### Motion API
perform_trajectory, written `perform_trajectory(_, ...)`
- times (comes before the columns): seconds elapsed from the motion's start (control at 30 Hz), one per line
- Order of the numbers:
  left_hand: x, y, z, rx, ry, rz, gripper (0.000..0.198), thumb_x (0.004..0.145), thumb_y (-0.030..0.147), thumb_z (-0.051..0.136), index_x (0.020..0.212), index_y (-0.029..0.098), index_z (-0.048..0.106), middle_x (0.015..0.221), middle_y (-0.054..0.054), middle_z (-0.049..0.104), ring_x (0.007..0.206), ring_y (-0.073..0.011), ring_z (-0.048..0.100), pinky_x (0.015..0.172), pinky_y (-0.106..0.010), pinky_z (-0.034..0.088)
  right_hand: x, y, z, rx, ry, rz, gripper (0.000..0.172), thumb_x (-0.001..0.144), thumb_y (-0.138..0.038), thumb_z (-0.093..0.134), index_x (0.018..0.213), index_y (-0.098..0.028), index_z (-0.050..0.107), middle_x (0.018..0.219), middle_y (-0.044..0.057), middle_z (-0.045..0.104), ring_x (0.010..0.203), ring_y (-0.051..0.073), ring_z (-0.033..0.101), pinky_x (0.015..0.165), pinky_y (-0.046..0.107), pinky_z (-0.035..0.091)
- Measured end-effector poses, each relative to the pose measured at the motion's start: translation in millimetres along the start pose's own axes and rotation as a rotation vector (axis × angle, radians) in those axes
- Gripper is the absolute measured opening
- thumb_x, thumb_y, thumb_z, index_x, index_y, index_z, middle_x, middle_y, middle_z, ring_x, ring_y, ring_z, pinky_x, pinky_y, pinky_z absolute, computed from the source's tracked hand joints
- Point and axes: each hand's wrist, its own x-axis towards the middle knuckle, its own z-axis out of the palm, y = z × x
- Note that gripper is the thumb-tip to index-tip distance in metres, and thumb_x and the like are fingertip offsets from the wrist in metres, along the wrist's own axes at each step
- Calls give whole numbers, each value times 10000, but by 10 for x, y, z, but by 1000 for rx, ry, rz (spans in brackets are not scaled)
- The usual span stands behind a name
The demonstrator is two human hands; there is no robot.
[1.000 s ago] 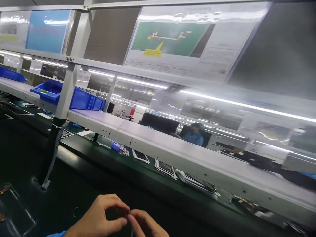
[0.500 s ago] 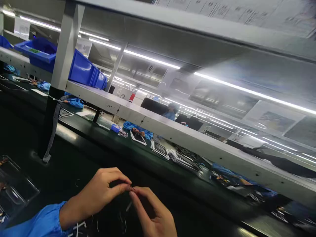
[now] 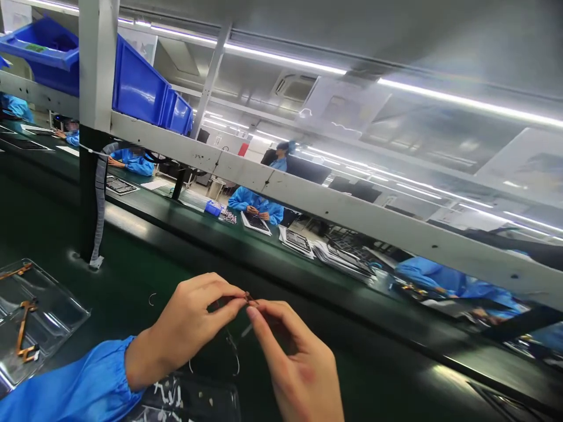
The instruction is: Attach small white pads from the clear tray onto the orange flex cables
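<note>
Where both pinches meet: small brown part [image 3: 248,299], clamped by left hand [image 3: 193,328] and right hand [image 3: 294,363], long axis indiscernible.

We see blue sleeve [image 3: 74,390] on left hand [image 3: 189,325]. Small brown-orange part [image 3: 247,298] pinched between left hand and right hand [image 3: 299,366]. Dark green bench [image 3: 145,275]. Clear tray [image 3: 33,319] holds orange flex strips [image 3: 21,328]. Bright blue bins [image 3: 141,88] on grey-white rail [image 3: 308,202]. Post [image 3: 90,176] grey above, black below. We see co-workers [image 3: 257,202] in blue coats.
</note>
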Motion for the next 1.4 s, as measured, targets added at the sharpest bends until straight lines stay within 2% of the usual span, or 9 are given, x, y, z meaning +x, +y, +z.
perform_trajectory(0.17,-11,14,0,57,43,48,116,956,199,658,996,174,764,881,-41,755,775,-140,712,715,-218,590,-21,-14,-14,7,-16,5,273,893,-473,694,917,-212,769,928,75,763,777,211,728,661,235,595)
perform_trajectory(0.33,-20,25,26,108,59,93,133,950,193,644,998,164,764,848,-47,758,739,-144,711,703,-231,601,-51,-16,-29,-28,-8,-25,267,904,-473,684,920,-225,783,933,75,765,749,203,720,617,230,581)
perform_trajectory(0.5,-26,30,58,153,92,110,185,917,118,594,992,162,758,837,-39,754,723,-137,704,685,-227,596,-60,-28,-34,-65,-28,-53,234,924,-435,670,934,-237,795,917,58,767,735,191,714,649,230,581)
perform_trajectory(0.63,-28,30,58,157,100,116,138,911,132,639,985,156,753,827,-30,753,698,-128,696,691,-223,596,-68,-34,-33,-73,-25,-75,224,940,-417,654,965,-246,796,932,57,767,742,190,718,644,230,578)
perform_trajectory(0.87,-39,39,10,292,105,170,107,911,131,624,931,176,718,809,-21,731,736,-144,694,661,-233,561,-146,-58,-6,-88,-66,-95,217,959,-387,643,1058,-258,786,992,71,764,769,200,718,673,259,587)
perform_trajectory(1.0,-39,93,3,281,125,156,94,890,101,631,882,175,688,767,1,699,695,-124,672,608,-207,528,-165,-70,-39,-69,-63,-85,203,955,-366,654,1075,-260,781,993,63,765,741,189,719,676,255,593)
perform_trajectory(1.2,-42,148,33,219,186,174,89,874,85,665,886,170,689,768,8,701,662,-108,656,609,-198,529,-152,-95,-88,-79,-27,-67,200,952,-353,662,1055,-225,777,989,63,763,738,176,717,670,238,590)
perform_trajectory(1.4,-84,136,55,153,157,162,100,874,82,691,935,162,693,803,6,703,690,-95,653,662,-180,533,-179,-126,-79,-72,-53,-63,191,963,-344,645,1058,-237,771,1004,54,762,783,180,728,669,228,585)
